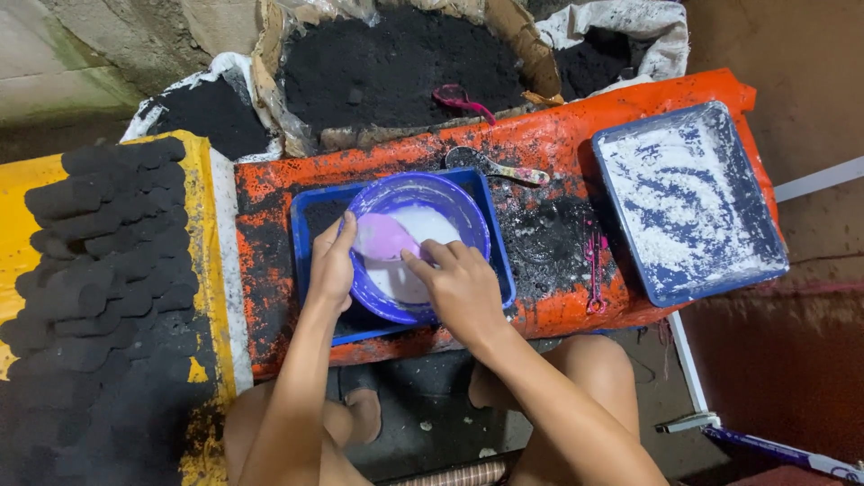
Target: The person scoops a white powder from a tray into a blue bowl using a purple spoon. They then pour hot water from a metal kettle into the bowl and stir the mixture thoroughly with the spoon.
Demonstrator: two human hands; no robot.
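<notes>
Blue tray (691, 202), spoon (497, 165) beside bowl (419, 245) — black discs (99, 270) left.

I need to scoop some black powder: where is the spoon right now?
In the head view the spoon lies on the orange board, just behind the purple bowl and in front of the box of black powder, its handle pointing toward the blue tray.
</notes>
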